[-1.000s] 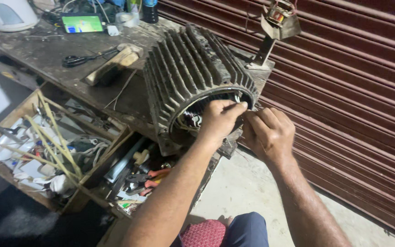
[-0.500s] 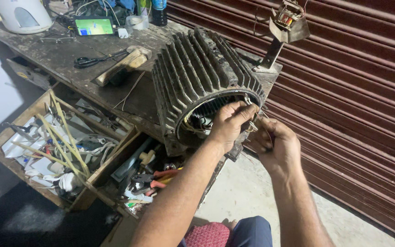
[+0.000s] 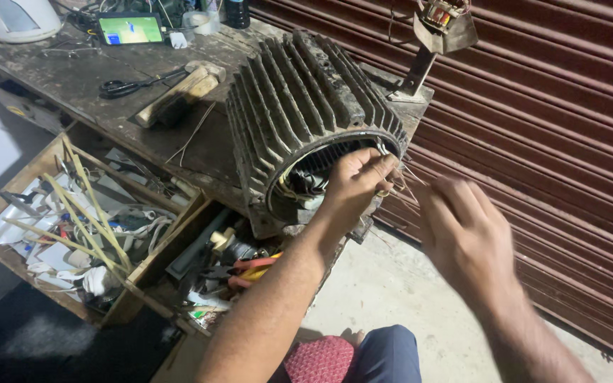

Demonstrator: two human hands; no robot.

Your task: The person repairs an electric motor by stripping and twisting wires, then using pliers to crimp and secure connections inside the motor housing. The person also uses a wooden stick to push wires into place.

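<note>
A large grey finned motor housing [image 3: 299, 99] lies on its side at the workbench edge, its open end facing me with windings and wires inside. My left hand [image 3: 355, 181] is at the rim of that opening, fingers pinched on thin copper wire [image 3: 400, 186] coming out of the stator. My right hand [image 3: 466, 237] is nearer the camera and blurred, a little right of the opening, fingers loosely curled beside the same wire strands; whether it grips them cannot be told.
On the dark workbench [image 3: 72, 78] lie a hammer [image 3: 179, 92], scissors [image 3: 133, 85], a lit phone [image 3: 130, 30] and a white kettle [image 3: 12, 18]. Two open drawers [image 3: 79, 213] below hold tools and strips. A red roller shutter [image 3: 555, 142] stands behind. A small motor on a stand [image 3: 438, 28] rises at back.
My right hand has pulled away from the housing toward me and to the right, drawing along the wire. My left hand stays at the rim. The view has shifted closer.
</note>
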